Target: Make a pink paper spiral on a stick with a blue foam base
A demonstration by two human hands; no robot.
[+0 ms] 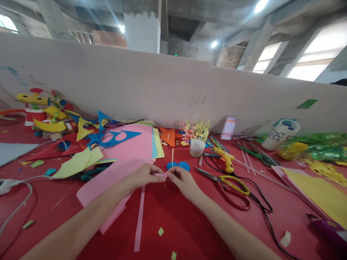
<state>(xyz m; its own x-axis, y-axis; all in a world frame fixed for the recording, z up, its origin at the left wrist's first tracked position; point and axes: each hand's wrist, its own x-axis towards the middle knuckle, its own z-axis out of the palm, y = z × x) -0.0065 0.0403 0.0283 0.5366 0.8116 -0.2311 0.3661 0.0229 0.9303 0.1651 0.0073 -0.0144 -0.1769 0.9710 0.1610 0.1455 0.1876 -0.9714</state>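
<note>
Over the middle of the red table, my left hand (pixel 146 176) and my right hand (pixel 184 181) meet at the fingertips. Both pinch a small pink foam piece (pixel 162 175), mostly covered by my fingers. Just beyond lie two blue discs (pixel 184 166), with a thin yellow stick (pixel 172 156) standing up at the left one. A long pink strip (pixel 139 220) runs towards me below my left hand. Beside my left forearm is a large pink sheet (pixel 100 184). To the right of my right hand lie scissors (pixel 217 178) with yellow and red handles.
A yellow glue gun (pixel 227 159) with a black cord lies at right, near a white cup (pixel 197 148). Cut foam scraps (pixel 119 138) pile up at left. A white jar (pixel 280 135) stands far right. A white partition (pixel 130 86) borders the back.
</note>
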